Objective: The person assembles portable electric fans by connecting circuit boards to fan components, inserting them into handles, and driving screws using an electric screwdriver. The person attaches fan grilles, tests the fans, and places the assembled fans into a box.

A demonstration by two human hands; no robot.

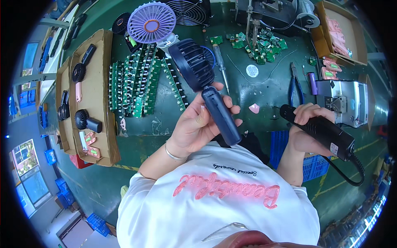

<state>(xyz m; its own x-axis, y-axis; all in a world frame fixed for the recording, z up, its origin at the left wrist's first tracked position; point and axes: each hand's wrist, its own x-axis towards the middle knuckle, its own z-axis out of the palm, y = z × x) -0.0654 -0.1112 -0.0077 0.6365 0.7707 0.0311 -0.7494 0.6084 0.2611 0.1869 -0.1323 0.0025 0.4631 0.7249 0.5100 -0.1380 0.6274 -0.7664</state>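
Note:
My left hand [201,117] is closed around the handle of a dark navy handheld fan [221,118]. The fan's round slatted head tilts up and to the left, above the bench. My right hand [307,124] grips a black corded electric screwdriver [326,131], its blunt front end pointing left and its cable curling down at the right. Behind the navy fan stands a purple fan [151,22] with a round grille. A hand screwdriver [221,68] with a clear handle lies just beyond my left hand. Blue-handled pliers [296,89] rest beyond my right hand.
Rows of green circuit-board strips [134,84] cover the left of the green bench [248,111]. Cardboard trays [108,136] with small fans stand at far left. Loose boards [264,47] lie under a machine with a wire spool [307,12]. A metal box [359,103] sits right.

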